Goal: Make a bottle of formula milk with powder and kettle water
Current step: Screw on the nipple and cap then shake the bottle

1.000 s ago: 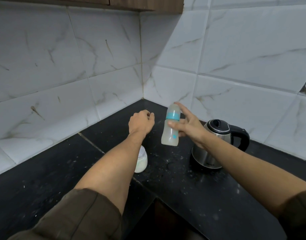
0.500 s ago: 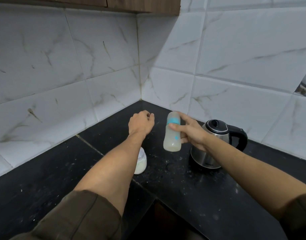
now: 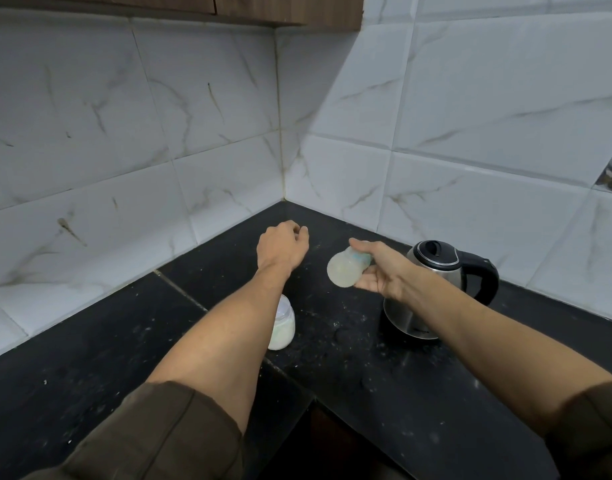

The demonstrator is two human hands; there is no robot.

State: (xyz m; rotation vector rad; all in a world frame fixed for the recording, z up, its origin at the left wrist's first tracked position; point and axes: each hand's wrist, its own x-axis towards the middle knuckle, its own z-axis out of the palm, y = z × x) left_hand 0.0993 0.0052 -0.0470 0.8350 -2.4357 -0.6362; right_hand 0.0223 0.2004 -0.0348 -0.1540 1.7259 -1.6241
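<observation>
Black stone tabletop (image 3: 360, 382) in a white-tiled corner, and we've got our right hand (image 3: 380, 271) wrapped around the milky bottle (image 3: 344, 270). It's tipped over so its round bottom faces us, up in the air just left of the steel kettle (image 3: 439, 268) by the wall. Our left hand (image 3: 280, 245) hovers over the tabletop with fingers curled in and nothing showing in them, and a small white jar (image 3: 283, 327) stands partly hidden behind that forearm.
</observation>
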